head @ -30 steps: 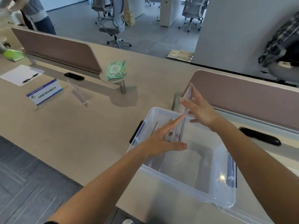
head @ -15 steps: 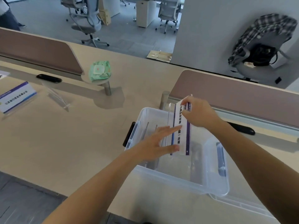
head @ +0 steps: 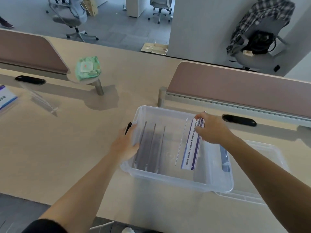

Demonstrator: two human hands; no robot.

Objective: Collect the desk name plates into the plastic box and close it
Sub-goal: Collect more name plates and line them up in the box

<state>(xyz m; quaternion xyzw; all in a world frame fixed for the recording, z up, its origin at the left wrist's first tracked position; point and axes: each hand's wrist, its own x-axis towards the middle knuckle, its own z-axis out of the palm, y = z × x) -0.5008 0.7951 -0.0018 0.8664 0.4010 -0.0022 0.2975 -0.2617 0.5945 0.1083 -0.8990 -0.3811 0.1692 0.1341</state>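
A clear plastic box point(head: 217, 184) stands on the desk in front of me. My right hand point(head: 212, 129) grips the far end of a name plate point(head: 191, 148) with a white and purple card, which leans inside the box toward its right side. Three thin plates point(head: 152, 145) stand on edge along the box's left side. My left hand point(head: 125, 145) clasps the box's left rim beside its black latch point(head: 128, 128). The clear lid point(head: 267, 152) lies under the box, showing at its right. Two more name plates remain at far left: a printed one point(head: 5, 100) and a clear one point(head: 42, 102).
Two brown desk dividers point(head: 239, 86) run along the back of the desk. A green wipes pack point(head: 87, 68) rests on a small round stand. Black cable grommets point(head: 239, 120) sit behind the box and at far left. Office chairs stand beyond the desk.
My right hand has shifted the printed name plate right and lowered it into the box. My left hand has left the plate and taken the box's left rim. The view has panned right.
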